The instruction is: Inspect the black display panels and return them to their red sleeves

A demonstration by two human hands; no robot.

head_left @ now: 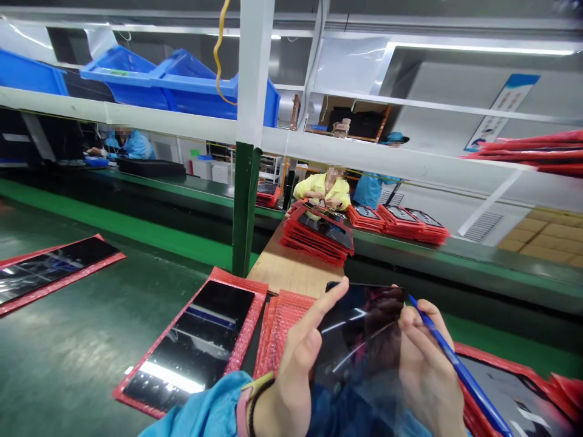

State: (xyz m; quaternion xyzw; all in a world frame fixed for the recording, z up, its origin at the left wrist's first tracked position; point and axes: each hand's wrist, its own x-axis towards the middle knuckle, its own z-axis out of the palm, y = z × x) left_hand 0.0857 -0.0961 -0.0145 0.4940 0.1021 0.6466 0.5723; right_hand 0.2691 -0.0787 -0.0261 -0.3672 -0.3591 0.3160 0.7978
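Observation:
A black glossy tablet screen (pixel 359 346) is tilted up in front of me, held between both hands. Its left edge lies against the fingers of my left hand (pixel 296 364). On the other side, my right hand (pixel 428 364) grips the right edge and also has a blue pen (pixel 460 367) tucked between its fingers, slanting down to the right. Part of the screen's lower end is out of frame. To the left of my hands, another black screen (pixel 200 346) rests on a red bubble-wrap bag (pixel 241 358) on the green bench.
More red bubble bags (pixel 286 312) lie just behind my left hand. A wooden board (pixel 291 261) bears a stack of bagged screens (pixel 319 233). At the right lies another panel (pixel 514 388) on red wrap. A green-and-white post (pixel 246 206) stands ahead. Co-workers sit across the line.

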